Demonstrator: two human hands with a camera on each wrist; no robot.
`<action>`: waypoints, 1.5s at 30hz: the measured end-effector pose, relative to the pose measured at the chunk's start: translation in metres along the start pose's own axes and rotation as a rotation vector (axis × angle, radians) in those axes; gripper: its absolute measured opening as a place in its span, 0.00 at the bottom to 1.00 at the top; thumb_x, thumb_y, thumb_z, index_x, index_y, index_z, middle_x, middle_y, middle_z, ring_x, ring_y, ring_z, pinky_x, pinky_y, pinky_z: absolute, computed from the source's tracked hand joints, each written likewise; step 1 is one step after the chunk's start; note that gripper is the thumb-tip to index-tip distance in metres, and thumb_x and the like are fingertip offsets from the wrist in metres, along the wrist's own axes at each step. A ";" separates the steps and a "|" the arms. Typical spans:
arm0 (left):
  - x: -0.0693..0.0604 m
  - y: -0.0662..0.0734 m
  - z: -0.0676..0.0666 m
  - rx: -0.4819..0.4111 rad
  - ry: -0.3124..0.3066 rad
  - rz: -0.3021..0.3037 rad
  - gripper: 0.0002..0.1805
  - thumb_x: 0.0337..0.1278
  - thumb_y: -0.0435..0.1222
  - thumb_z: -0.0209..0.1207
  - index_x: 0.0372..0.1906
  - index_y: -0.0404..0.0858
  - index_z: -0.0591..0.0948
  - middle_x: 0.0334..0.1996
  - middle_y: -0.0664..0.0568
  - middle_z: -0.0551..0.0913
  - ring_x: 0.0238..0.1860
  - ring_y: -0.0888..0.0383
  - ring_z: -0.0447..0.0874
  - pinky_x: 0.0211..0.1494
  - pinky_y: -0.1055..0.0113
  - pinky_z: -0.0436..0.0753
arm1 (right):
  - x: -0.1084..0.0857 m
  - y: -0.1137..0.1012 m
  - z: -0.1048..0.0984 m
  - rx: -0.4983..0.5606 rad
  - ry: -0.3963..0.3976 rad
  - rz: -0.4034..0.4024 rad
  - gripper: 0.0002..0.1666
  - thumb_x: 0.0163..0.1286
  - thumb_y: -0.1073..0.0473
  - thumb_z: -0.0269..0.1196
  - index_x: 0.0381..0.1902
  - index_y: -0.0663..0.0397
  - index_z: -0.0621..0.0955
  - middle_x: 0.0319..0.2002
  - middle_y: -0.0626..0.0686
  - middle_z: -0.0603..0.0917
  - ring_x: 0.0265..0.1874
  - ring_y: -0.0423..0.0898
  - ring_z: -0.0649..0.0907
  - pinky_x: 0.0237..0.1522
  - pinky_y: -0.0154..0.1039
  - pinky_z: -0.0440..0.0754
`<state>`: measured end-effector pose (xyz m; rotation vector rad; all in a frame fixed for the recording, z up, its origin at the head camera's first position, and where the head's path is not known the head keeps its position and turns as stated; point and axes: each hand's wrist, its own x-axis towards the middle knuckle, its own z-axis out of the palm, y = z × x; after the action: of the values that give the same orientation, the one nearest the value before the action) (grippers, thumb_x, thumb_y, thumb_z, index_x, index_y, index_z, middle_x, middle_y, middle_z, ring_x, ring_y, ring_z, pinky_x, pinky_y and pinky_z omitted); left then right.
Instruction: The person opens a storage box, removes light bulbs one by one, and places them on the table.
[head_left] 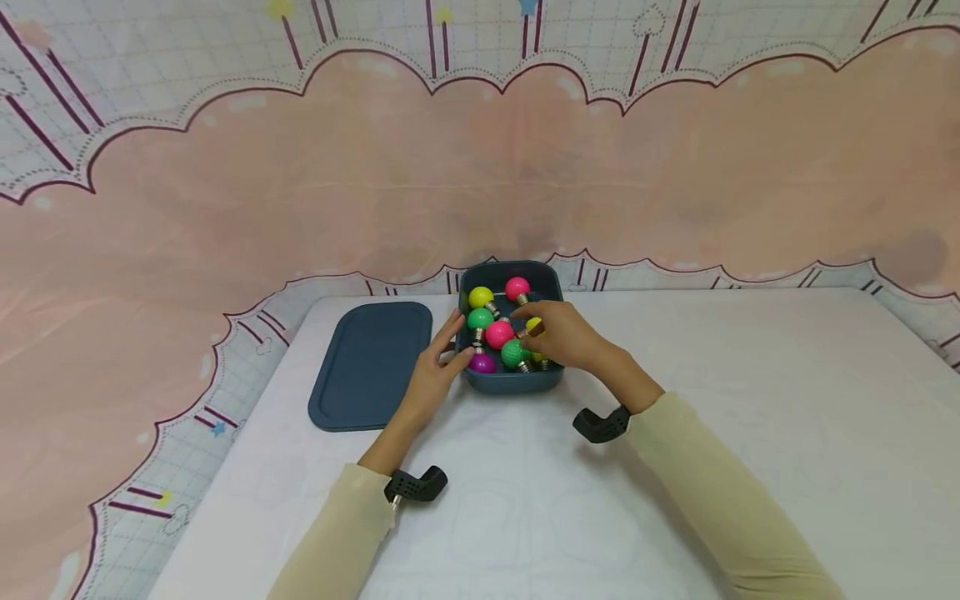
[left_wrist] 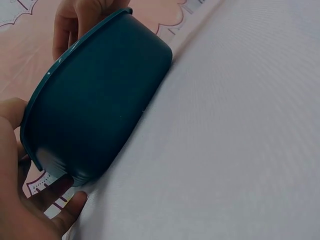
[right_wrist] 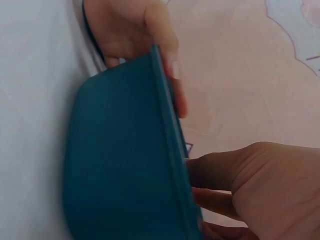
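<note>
A dark blue plastic box (head_left: pixel 513 383) stands on the table and holds several small coloured light bulbs with screw bases. Among them are a purple bulb (head_left: pixel 482 363), a pink bulb (head_left: pixel 499 335) and a green bulb (head_left: pixel 515 353). My left hand (head_left: pixel 431 375) grips the box's left side, its thumb over the rim and its fingers along the outer wall. From the right, my right hand (head_left: pixel 564 335) reaches in over the rim, thumb and fingers around a yellow bulb (head_left: pixel 533 324) that they partly hide. In the right wrist view, the box wall (right_wrist: pixel 120 160) hides those fingertips.
Flat on the table, left of the box, lies a dark blue lid (head_left: pixel 371 362). A white cloth (head_left: pixel 712 375) covers the table. Behind it hangs a patterned curtain (head_left: pixel 525 175), close to the box's far side.
</note>
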<state>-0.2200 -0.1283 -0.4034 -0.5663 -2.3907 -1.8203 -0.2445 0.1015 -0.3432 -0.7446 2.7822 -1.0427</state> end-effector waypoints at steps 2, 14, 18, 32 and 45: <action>-0.002 0.009 -0.001 -0.006 -0.012 -0.002 0.32 0.67 0.34 0.55 0.72 0.33 0.60 0.74 0.48 0.52 0.65 0.42 0.63 0.65 0.47 0.62 | 0.001 -0.001 0.002 -0.014 -0.019 -0.001 0.25 0.62 0.65 0.66 0.58 0.61 0.78 0.53 0.61 0.80 0.44 0.53 0.83 0.42 0.41 0.82; 0.002 -0.007 0.000 0.030 -0.008 -0.011 0.32 0.68 0.40 0.55 0.73 0.40 0.61 0.74 0.60 0.53 0.62 0.48 0.67 0.62 0.51 0.69 | 0.008 -0.001 0.010 -0.096 -0.073 -0.008 0.25 0.61 0.59 0.69 0.56 0.59 0.79 0.47 0.57 0.83 0.46 0.51 0.81 0.46 0.41 0.81; 0.001 -0.005 0.000 0.008 -0.008 -0.005 0.32 0.67 0.39 0.56 0.73 0.40 0.62 0.74 0.60 0.54 0.64 0.47 0.65 0.61 0.50 0.69 | 0.008 -0.001 0.010 -0.124 -0.111 -0.014 0.24 0.61 0.57 0.70 0.54 0.58 0.80 0.47 0.56 0.84 0.45 0.51 0.81 0.46 0.42 0.80; 0.001 -0.007 -0.001 0.021 0.001 -0.031 0.32 0.67 0.41 0.56 0.73 0.42 0.62 0.73 0.63 0.54 0.60 0.46 0.67 0.55 0.50 0.74 | 0.015 0.001 0.014 -0.234 -0.073 0.014 0.23 0.57 0.54 0.72 0.52 0.48 0.84 0.48 0.51 0.84 0.45 0.51 0.79 0.45 0.48 0.80; 0.001 -0.007 -0.002 0.007 -0.009 -0.048 0.32 0.67 0.40 0.56 0.73 0.43 0.62 0.73 0.64 0.54 0.61 0.44 0.67 0.56 0.49 0.73 | 0.017 0.001 0.018 -0.294 -0.064 0.011 0.24 0.57 0.51 0.72 0.53 0.47 0.84 0.46 0.52 0.85 0.42 0.50 0.81 0.41 0.46 0.81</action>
<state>-0.2232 -0.1316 -0.4090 -0.5226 -2.4357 -1.8318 -0.2553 0.0834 -0.3563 -0.7742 2.9136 -0.6007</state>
